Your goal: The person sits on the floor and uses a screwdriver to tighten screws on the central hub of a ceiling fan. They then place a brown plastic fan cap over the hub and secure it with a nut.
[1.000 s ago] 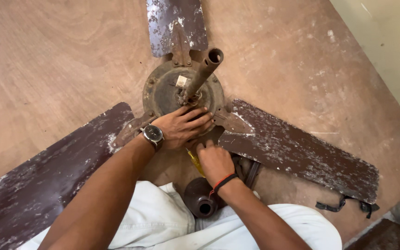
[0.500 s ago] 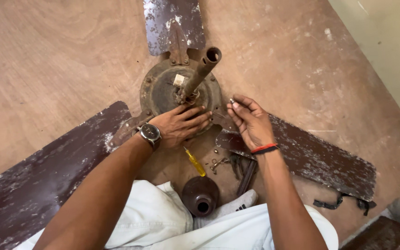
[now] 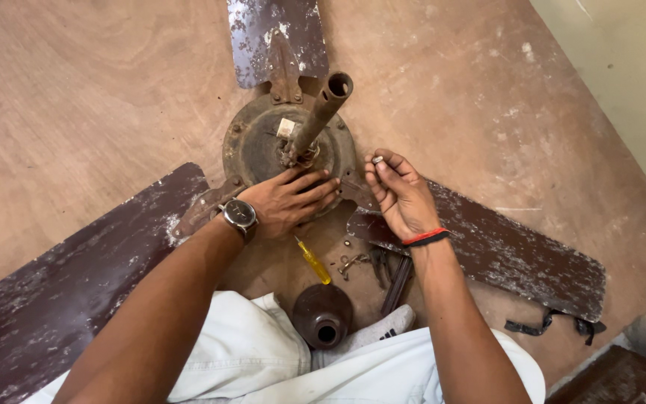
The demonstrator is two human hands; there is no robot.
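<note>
three worn blades on one old ceiling fan, laid flat on a wooden floor. left hand spread flat on the rusty motor housing, fingers open, gripping nothing, beside the upright rod. right hand raised above a blade, fingertips pinching a small metal piece. yellow-handled screwdriver and dark cup-shaped cover lie near the knees.

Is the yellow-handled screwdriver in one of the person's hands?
No, the yellow-handled screwdriver lies on the floor, below the left hand.
</note>
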